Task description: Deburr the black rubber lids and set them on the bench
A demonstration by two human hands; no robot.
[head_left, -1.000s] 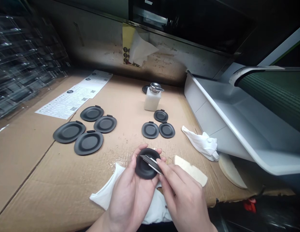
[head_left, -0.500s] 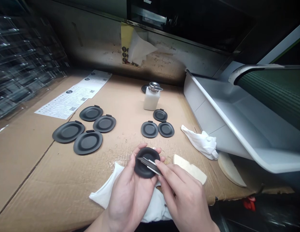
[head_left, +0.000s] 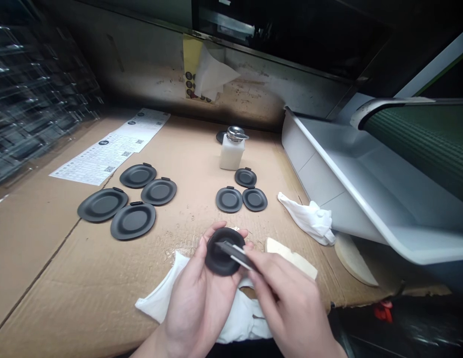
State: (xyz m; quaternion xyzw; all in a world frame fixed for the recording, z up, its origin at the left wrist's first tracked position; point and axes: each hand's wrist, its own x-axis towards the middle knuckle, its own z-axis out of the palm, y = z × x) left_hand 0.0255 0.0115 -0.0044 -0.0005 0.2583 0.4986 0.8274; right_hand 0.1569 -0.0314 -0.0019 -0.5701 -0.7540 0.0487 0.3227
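Head view looks down on the person's two bare hands over a cardboard-covered counter. Palm up, the left hand cups a small black dish, the thumb lying along its near-left edge and fingertips showing past its far and right rim. So the dish lies within the left hand, just beyond the palm, and to the left of the right hand. That right hand pinches a slim dark tool with a white strip between thumb and forefinger, slanting it across the dish; whether its tip touches the surface cannot be told. Beneath the hands lies a crumpled white cloth, and a cream block sits just beyond the right hand. Farther off are three black dishes near a pump-top bottle, with four more dark dishes grouped to the left.
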